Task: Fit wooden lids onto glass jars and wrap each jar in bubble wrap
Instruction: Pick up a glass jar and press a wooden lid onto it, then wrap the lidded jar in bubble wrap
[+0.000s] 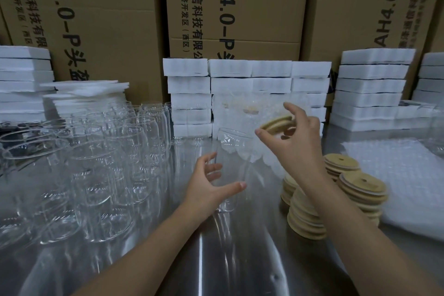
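Hands, 2 of them, meet over a steel table (240, 259). The left hand (209, 187) is curled round the lower body of a clear glass jar (231, 158), thumb in front and fingers behind the glass. The jar sits at the table's centre, roughly upright with its long axis vertical and its mouth on top, though blur hides any slight tilt. The right hand (300, 137) is raised above and to the right of that mouth, pinching a round wooden lid (276, 124) by its rim between thumb and forefinger. The lid is tilted and apart from the jar. To seat it, the lid would likely need to come down and left, then level out; the right hand is nearer the mouth and nothing lies between. Empty jars (108, 151) crowd the left. Spare lids (305, 214) are stacked just right of the jar, with bubble wrap (408, 175) beyond. Foam blocks (370, 86) and cardboard boxes (259, 7) stand behind.
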`<move>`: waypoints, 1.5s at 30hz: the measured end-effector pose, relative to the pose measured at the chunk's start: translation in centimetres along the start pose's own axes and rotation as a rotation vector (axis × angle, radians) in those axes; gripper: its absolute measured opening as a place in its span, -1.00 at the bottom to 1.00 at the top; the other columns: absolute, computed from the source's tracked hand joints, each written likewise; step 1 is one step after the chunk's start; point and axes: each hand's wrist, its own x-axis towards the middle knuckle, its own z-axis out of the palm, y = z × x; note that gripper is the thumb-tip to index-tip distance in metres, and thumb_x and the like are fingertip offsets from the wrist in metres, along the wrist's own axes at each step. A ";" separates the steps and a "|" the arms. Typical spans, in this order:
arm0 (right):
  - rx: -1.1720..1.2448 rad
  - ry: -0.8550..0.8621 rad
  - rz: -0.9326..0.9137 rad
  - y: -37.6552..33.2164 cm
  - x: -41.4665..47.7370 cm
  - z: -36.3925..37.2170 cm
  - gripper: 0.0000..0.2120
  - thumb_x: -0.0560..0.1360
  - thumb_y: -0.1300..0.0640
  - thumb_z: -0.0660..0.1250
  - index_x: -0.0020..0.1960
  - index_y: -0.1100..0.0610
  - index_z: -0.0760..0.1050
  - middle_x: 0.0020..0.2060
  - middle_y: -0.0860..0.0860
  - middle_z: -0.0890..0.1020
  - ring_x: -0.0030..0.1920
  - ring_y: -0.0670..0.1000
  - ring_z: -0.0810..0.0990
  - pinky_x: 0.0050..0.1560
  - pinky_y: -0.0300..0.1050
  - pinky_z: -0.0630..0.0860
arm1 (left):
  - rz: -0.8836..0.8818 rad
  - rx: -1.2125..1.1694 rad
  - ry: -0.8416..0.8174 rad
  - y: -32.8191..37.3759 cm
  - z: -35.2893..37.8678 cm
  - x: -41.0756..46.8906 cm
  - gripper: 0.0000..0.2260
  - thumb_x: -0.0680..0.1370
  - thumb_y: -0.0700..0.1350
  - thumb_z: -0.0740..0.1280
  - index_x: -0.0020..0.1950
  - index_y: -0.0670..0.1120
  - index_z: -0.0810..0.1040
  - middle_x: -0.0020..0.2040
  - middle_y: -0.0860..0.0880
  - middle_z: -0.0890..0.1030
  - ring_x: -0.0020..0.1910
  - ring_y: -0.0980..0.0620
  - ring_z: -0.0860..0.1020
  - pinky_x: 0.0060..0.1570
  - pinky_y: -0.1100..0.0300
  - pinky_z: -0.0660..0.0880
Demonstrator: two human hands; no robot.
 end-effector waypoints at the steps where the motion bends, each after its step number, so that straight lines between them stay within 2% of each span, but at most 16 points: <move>1: 0.122 0.005 0.008 -0.2 -0.1 0.2 -0.42 0.35 -0.08 0.51 0.29 -0.12 0.35 0.14 -0.04 0.29 -0.01 -0.16 0.48 -0.12 -0.55 0.39 | 0.017 0.027 -0.009 0.0 0.1 0.0 -0.16 0.12 0.09 0.61 0.31 0.21 0.28 0.20 0.12 0.50 0.20 0.17 0.49 -0.02 0.34 0.47; 3: 0.353 -0.023 0.032 -0.5 -0.5 0.8 -0.59 0.34 0.04 0.53 0.11 -0.09 0.44 0.16 0.00 0.37 0.05 -0.18 0.51 -0.07 -0.57 0.41 | 0.043 0.053 -0.025 0.0 0.2 0.0 -0.20 0.13 0.08 0.61 0.27 0.24 0.29 0.20 0.14 0.50 0.18 0.24 0.48 -0.07 0.42 0.44; 5: 0.467 -0.118 0.035 -0.7 -1.1 1.5 -0.67 0.35 0.07 0.52 0.02 -0.08 0.44 0.17 0.06 0.48 0.08 -0.14 0.55 -0.04 -0.46 0.47 | 0.064 0.071 -0.039 -0.1 0.3 -0.1 -0.26 0.15 0.05 0.63 0.21 0.27 0.32 0.19 0.16 0.50 0.18 0.28 0.48 -0.05 0.43 0.42; 7: 0.477 -0.212 0.009 -0.9 -1.8 2.1 -0.71 0.38 0.04 0.50 0.00 -0.08 0.44 0.08 -0.06 0.56 -0.01 -0.22 0.56 -0.12 -0.43 0.47 | 0.082 0.097 -0.057 0.0 0.3 -0.3 -0.26 0.11 0.10 0.62 0.18 0.32 0.33 0.18 0.20 0.49 0.15 0.35 0.47 0.00 0.42 0.40; 9: 0.494 -0.258 0.001 -1.0 -2.1 2.5 -0.74 0.37 -0.04 0.44 -0.01 -0.09 0.44 -0.12 -0.29 0.58 -0.20 -0.30 0.53 -0.22 -0.44 0.42 | 0.097 0.110 -0.066 0.1 0.3 -0.4 -0.23 0.05 0.17 0.58 0.18 0.34 0.32 0.18 0.21 0.50 0.12 0.42 0.46 0.04 0.42 0.39; 11: 0.488 -0.270 0.001 -0.9 -2.0 2.6 -0.75 0.35 -0.09 0.38 -0.01 -0.10 0.45 -0.22 -0.34 0.56 -0.26 -0.30 0.50 -0.26 -0.43 0.40 | 0.102 0.117 -0.074 0.2 0.3 -0.4 -0.22 0.04 0.21 0.56 0.20 0.36 0.32 0.19 0.21 0.50 0.11 0.44 0.46 0.06 0.40 0.39; 17: 0.411 -0.307 0.001 -0.6 -1.8 2.4 -0.76 0.40 -0.06 0.28 0.07 -0.17 0.53 -0.09 -0.10 0.54 -0.34 -0.30 0.45 -0.32 -0.45 0.36 | 0.107 0.124 -0.085 0.1 0.3 -0.4 -0.21 0.05 0.22 0.56 0.21 0.39 0.31 0.19 0.21 0.50 0.12 0.43 0.46 0.09 0.36 0.40; 20: 0.395 -0.318 0.002 -0.6 -1.7 2.2 -0.76 0.40 -0.05 0.26 0.06 -0.15 0.54 -0.11 -0.10 0.54 -0.37 -0.28 0.44 -0.34 -0.42 0.35 | 0.097 0.108 -0.079 -0.1 0.3 -0.3 -0.21 0.06 0.22 0.57 0.21 0.40 0.31 0.19 0.21 0.50 0.17 0.36 0.47 0.04 0.37 0.41; 22: 0.384 -0.317 -0.023 -0.5 -1.7 2.2 -0.82 0.50 0.03 0.28 0.07 -0.15 0.55 -0.03 -0.13 0.55 -0.27 -0.31 0.47 -0.27 -0.43 0.37 | 0.089 0.100 -0.073 -0.3 0.3 -0.2 -0.21 0.05 0.23 0.58 0.21 0.41 0.31 0.20 0.21 0.50 0.20 0.29 0.47 0.04 0.36 0.41; 24: 0.354 -0.303 -0.057 -0.3 -1.8 2.3 -0.76 0.54 0.12 0.27 0.14 -0.14 0.54 0.19 -0.15 0.52 0.01 -0.39 0.47 -0.04 -0.48 0.39 | 0.083 0.092 -0.070 -0.3 0.3 -0.2 -0.21 0.05 0.23 0.58 0.21 0.42 0.30 0.20 0.20 0.50 0.22 0.26 0.47 0.06 0.33 0.42; 26: 0.299 -0.288 -0.101 -0.2 -1.9 2.3 -0.71 0.52 0.05 0.27 0.23 -0.09 0.54 0.31 -0.23 0.43 0.20 -0.42 0.36 0.15 -0.49 0.31 | 0.084 0.093 -0.073 -0.3 0.2 -0.2 -0.21 0.06 0.24 0.57 0.20 0.43 0.29 0.21 0.20 0.50 0.22 0.26 0.47 0.05 0.34 0.41; 29: 0.233 -0.256 -0.211 -0.3 -2.3 2.4 -0.59 0.45 -0.05 0.21 0.27 -0.05 0.51 0.25 -0.32 0.42 0.19 -0.49 0.31 0.14 -0.61 0.23 | 0.098 0.118 -0.084 -0.3 0.2 -0.2 -0.22 0.06 0.27 0.57 0.19 0.46 0.29 0.20 0.23 0.50 0.18 0.34 0.46 0.03 0.38 0.40; 33: 0.223 -0.238 -0.319 -0.5 -2.6 2.7 -0.72 0.52 -0.04 0.21 0.22 -0.18 0.44 0.11 -0.34 0.49 0.16 -0.36 0.45 0.13 -0.51 0.32 | 0.107 0.134 -0.096 -0.2 0.3 -0.3 -0.24 0.07 0.27 0.56 0.16 0.51 0.27 0.19 0.23 0.50 0.16 0.39 0.46 0.03 0.38 0.41; 40: 0.275 -0.191 -0.323 -0.5 -2.7 3.1 -0.77 0.52 -0.01 0.24 0.16 -0.18 0.49 0.11 -0.25 0.55 0.16 -0.34 0.45 0.10 -0.53 0.32 | 0.105 0.123 -0.094 -0.2 0.2 -0.3 -0.24 0.08 0.25 0.56 0.18 0.46 0.28 0.20 0.21 0.50 0.18 0.34 0.47 0.04 0.41 0.40; 45: 0.255 -0.197 -0.317 -0.4 -2.6 3.2 -0.77 0.51 -0.03 0.24 0.14 -0.13 0.56 0.10 -0.22 0.57 0.20 -0.28 0.45 0.15 -0.50 0.31 | 0.100 0.118 -0.096 -0.1 0.2 -0.4 -0.24 0.08 0.25 0.56 0.19 0.44 0.29 0.20 0.20 0.50 0.20 0.30 0.46 0.02 0.41 0.41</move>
